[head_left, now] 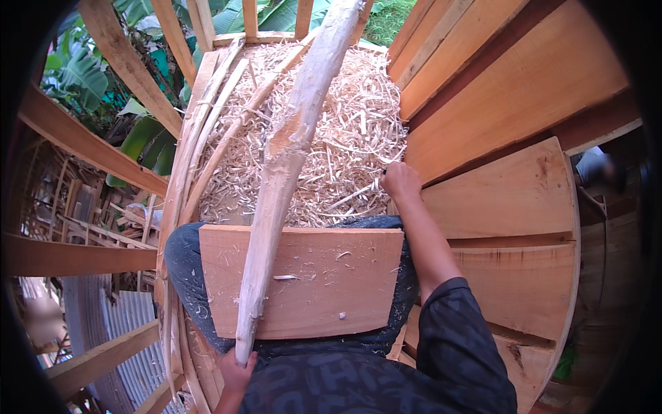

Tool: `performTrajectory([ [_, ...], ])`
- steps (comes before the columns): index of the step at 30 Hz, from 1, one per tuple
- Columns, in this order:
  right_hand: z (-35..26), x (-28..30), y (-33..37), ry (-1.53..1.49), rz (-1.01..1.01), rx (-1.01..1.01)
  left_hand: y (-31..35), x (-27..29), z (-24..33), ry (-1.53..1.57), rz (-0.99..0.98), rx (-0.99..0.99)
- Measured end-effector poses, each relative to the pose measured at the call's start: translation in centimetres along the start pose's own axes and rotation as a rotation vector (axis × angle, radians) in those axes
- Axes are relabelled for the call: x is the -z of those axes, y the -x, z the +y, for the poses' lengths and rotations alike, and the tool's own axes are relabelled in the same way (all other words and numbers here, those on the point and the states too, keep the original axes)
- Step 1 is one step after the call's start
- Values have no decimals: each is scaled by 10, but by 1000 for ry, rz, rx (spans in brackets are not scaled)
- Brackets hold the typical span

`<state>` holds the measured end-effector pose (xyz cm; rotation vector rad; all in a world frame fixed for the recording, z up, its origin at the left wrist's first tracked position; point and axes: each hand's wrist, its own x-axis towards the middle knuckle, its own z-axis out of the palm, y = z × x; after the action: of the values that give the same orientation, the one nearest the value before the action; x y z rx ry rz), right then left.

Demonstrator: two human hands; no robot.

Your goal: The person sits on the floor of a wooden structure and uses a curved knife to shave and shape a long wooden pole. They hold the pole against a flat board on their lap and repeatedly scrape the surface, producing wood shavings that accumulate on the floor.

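A long pale stick (269,214) runs from the top centre of the frame down to the lower left of centre, lying across a flat board (338,283) on the person's lap. The left hand (236,371), at the bottom left of centre, has its fingers wrapped around the stick's lower end. The right hand (401,181), right of centre, is curled into a fist beside a heap of wood shavings (362,124); whether it grips anything, I cannot tell. Loose shavings dot the board. Wooden planks (496,193) fill the right side, while green leaves (86,76) show at upper left.
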<state>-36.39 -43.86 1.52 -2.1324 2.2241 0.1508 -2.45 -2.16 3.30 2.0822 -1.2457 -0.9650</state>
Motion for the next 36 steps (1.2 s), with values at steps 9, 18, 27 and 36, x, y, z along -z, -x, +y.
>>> performTrajectory([
  [9,-15,7,7,92,-82,57,-2,3,0,34,-7,-32],
  [18,-21,36,-9,115,43,204,-3,6,-1,-52,-45,-49],
  [27,-60,130,-44,270,122,315,0,3,-10,-100,11,-37],
  [36,-65,136,-46,161,109,235,0,-2,-15,-62,43,-94],
])
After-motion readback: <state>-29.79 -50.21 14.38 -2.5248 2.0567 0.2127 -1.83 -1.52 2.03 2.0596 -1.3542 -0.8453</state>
